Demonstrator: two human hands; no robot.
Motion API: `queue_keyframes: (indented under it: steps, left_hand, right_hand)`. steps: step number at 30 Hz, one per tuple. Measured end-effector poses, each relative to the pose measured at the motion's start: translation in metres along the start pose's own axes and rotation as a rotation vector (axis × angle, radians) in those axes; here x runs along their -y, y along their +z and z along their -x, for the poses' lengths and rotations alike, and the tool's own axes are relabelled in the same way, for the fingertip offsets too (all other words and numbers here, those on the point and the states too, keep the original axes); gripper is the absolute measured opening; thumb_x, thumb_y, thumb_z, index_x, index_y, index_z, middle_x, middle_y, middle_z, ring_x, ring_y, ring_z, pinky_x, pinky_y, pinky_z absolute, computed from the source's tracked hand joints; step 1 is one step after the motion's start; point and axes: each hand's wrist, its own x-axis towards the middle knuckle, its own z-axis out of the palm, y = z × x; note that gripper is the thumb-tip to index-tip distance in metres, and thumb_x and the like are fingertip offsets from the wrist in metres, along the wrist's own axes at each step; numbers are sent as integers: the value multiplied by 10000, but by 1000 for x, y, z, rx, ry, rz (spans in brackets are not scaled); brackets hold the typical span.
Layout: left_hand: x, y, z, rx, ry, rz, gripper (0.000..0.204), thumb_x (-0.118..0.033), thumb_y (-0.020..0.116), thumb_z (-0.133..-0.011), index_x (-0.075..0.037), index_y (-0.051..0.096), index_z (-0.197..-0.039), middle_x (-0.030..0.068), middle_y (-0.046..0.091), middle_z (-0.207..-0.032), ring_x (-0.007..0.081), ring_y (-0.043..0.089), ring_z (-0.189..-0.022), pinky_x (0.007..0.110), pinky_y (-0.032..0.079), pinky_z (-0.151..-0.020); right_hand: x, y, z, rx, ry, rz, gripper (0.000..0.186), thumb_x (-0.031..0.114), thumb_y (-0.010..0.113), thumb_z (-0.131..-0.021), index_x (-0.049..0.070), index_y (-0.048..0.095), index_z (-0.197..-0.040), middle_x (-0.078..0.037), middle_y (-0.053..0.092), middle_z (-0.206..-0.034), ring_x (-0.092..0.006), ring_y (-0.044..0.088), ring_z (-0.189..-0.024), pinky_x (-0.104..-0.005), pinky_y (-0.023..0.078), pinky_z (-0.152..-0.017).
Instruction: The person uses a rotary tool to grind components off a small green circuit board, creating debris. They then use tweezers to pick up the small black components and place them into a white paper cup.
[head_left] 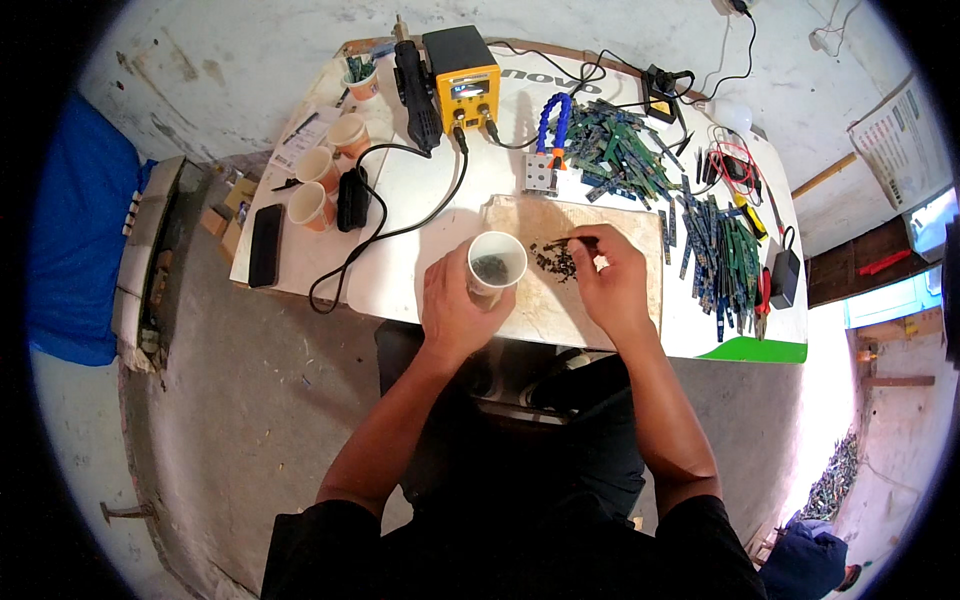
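Observation:
My left hand point(452, 310) is wrapped around a white paper cup point(496, 262), which has small dark bits inside. To its right, my right hand point(610, 275) pinches what looks like dark tweezers point(566, 240), just above a scattered pile of small black parts point(550, 262). These parts lie on a beige, stained mat point(630, 308) in front of me. Long narrow green circuit boards point(720, 260) lie in a heap to the right of the mat, with another heap point(620, 145) behind it.
A yellow soldering station point(460, 70) with cables, a blue flexible hose point(552, 120), a phone point(266, 245), several paper cups point(310, 205), pliers point(762, 315) and a black adapter point(785, 280) share the white table point(390, 280). A person in dark blue point(805, 560) is at lower right.

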Motion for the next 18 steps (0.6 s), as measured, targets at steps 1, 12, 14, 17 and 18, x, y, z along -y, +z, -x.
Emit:
queue_keyframes:
  steps: [1,12,14,17,18]
  left_hand:
    - [0,0,0,-3,-1,-3,723,-252,904,-802,-59,585,-1421,156,700,-1265,378,669,-1188,508,483,-1073]
    - [0,-1,1,25,-26,1,730,-248,898,-804,-49,578,-1429,159,694,-1288,378,651,-1223,515,471,-1087]
    - [2,0,2,15,-17,-11,731,-248,899,-803,-49,577,-1430,159,696,-1283,377,654,-1217,514,474,-1082]
    - [1,0,0,14,-6,-9,732,-246,900,-802,-49,578,-1429,158,699,-1274,376,661,-1205,512,482,-1071]
    - [0,0,0,15,-3,-7,732,-246,900,-801,-50,578,-1428,158,700,-1271,377,663,-1200,511,484,-1067]
  right_hand:
    - [-9,0,0,21,-44,48,111,2,716,-1027,-8,747,-1133,-99,753,-966,-156,699,-821,-286,554,-767]
    - [-34,-7,-7,113,57,0,107,17,735,-1007,13,742,-1114,-109,746,-991,-182,666,-804,-321,535,-743]
    - [-39,-9,-11,141,60,-9,106,18,733,-1009,11,740,-1114,-110,743,-979,-180,655,-798,-315,526,-740]
    - [-48,-12,-16,165,43,-18,130,24,739,-989,35,743,-1118,-158,742,-964,-263,674,-779,-356,541,-745]
    - [-52,-12,-17,167,37,-26,126,24,737,-991,32,742,-1117,-154,740,-955,-254,671,-778,-354,538,-746]
